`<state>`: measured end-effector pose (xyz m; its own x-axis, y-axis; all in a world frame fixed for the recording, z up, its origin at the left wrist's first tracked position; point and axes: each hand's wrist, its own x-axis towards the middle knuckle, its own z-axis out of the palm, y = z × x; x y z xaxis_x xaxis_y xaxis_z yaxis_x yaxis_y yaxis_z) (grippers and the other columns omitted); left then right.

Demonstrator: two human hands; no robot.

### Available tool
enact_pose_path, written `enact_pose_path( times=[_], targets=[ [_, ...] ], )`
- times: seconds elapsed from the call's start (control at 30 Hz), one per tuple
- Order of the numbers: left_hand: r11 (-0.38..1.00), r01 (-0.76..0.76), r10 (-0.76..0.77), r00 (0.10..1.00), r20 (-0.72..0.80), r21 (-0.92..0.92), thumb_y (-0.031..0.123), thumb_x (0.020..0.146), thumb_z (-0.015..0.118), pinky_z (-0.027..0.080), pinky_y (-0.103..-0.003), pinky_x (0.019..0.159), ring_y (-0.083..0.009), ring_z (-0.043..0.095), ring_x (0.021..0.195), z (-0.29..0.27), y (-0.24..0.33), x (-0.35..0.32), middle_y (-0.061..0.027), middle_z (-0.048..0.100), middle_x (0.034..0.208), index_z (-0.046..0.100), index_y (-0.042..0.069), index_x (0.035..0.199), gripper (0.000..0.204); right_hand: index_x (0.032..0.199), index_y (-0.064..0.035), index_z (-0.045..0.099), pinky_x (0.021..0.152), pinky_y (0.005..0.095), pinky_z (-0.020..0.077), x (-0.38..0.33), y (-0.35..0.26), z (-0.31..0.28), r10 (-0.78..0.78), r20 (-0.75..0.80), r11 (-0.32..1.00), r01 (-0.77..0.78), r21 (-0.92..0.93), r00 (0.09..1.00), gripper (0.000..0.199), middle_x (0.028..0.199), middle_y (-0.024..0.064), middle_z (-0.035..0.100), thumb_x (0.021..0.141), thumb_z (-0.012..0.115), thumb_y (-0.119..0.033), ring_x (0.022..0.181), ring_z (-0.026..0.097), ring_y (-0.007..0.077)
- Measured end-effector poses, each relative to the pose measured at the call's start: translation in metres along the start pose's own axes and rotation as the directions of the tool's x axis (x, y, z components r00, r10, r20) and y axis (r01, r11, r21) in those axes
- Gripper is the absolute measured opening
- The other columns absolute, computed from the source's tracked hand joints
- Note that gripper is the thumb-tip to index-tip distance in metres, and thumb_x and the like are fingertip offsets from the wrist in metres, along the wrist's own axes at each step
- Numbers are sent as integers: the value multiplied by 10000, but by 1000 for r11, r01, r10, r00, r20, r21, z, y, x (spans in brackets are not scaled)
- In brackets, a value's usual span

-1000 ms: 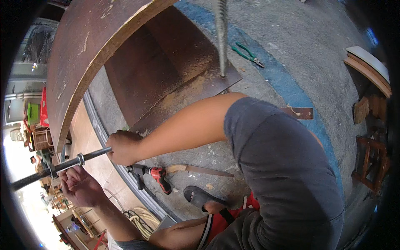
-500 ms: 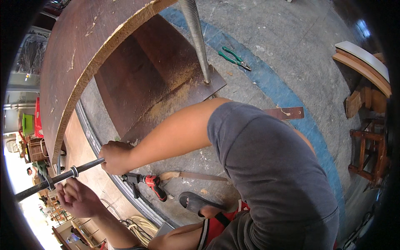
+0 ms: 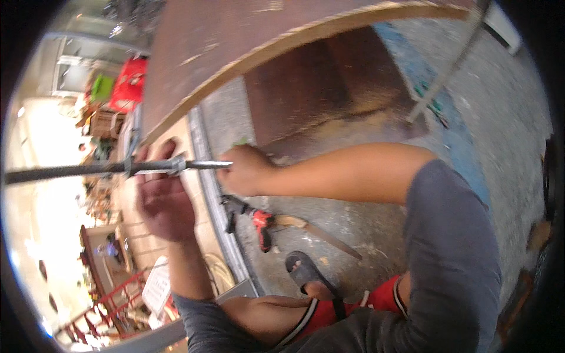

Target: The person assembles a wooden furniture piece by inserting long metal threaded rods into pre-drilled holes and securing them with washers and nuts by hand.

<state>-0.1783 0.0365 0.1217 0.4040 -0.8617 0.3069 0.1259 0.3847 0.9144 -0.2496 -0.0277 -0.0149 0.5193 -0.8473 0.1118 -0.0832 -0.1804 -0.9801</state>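
Note:
A long dark rod (image 3: 88, 170) with metal rings on it runs in from the left edge. My right hand (image 3: 247, 170) is closed around its right end, in front of the curved board. At the rod's ringed part my left hand (image 3: 168, 203) is raised, palm showing and fingers stretched upward; the rod crosses in front of those fingers. One bright metal ring (image 3: 176, 165) lies beside them. Above both hands is a large brown curved board (image 3: 235, 35) with a rough, pale cut edge. Motion blur softens the hands and the rod.
On the concrete floor lie a red and black cordless drill (image 3: 262, 226), a handsaw (image 3: 323, 237) and green-handled pliers (image 3: 432, 106). Sawdust covers part of a brown panel (image 3: 300, 88) under the curved board. A threaded metal post (image 3: 450, 67) stands at the right.
The view has swung left, so the scene sits further right. My left hand has gone from curled below the rod to raised with its fingers stretched. My right hand keeps its grip.

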Motion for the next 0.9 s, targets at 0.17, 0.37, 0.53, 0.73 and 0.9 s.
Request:
enact_pose_path(
  times=[0.17, 0.37, 0.53, 0.73, 0.9],
  targets=[
    [974, -137, 215, 813, 541, -183, 318, 1029, 345, 392, -495, 1044, -218, 563, 830, -92, 9, 32, -116, 600, 819, 511, 24, 1195, 376, 810, 3, 663, 709, 502, 514, -1, -3, 12, -71, -56, 997, 71, -9, 996, 255, 738, 228, 659, 828, 616, -248, 731, 662, 419],
    [999, -11, 31, 921, 389, -53, 367, 1006, 392, 388, -501, 1111, -386, 599, 1171, -29, 8, -3, -246, 628, 1185, 403, -31, 1421, 576, 758, 9, 642, 691, 493, 509, -2, 3, 10, -44, -89, 999, 44, -1, 995, 254, 707, 225, 640, 822, 634, -237, 714, 661, 409],
    [976, -56, 166, 815, 555, -209, 307, 1026, 321, 401, -467, 1082, -292, 628, 1081, -98, 14, 39, -164, 679, 1044, 535, 13, 1255, 430, 902, 16, 716, 798, 473, 543, -4, -10, 0, -7, 10, 999, 8, -49, 1000, 267, 813, 246, 695, 860, 623, -231, 809, 692, 413],
    [994, 75, -36, 917, 397, -82, 391, 1024, 335, 305, -451, 1144, -381, 503, 1302, -39, 12, 4, -293, 544, 1363, 352, 21, 1498, 602, 894, 10, 713, 812, 475, 541, -4, -10, -4, 29, 43, 998, -27, -49, 999, 272, 838, 240, 700, 871, 630, -248, 844, 691, 412],
    [970, 15, 162, 702, 694, -241, 404, 1038, 315, 348, -451, 1115, -355, 572, 1212, -111, 10, 56, -241, 612, 1263, 378, -8, 1464, 596, 901, 5, 719, 805, 476, 540, -3, -9, 5, -9, 6, 998, 9, -70, 1000, 270, 836, 234, 702, 874, 635, -250, 831, 691, 409]
  ],
)
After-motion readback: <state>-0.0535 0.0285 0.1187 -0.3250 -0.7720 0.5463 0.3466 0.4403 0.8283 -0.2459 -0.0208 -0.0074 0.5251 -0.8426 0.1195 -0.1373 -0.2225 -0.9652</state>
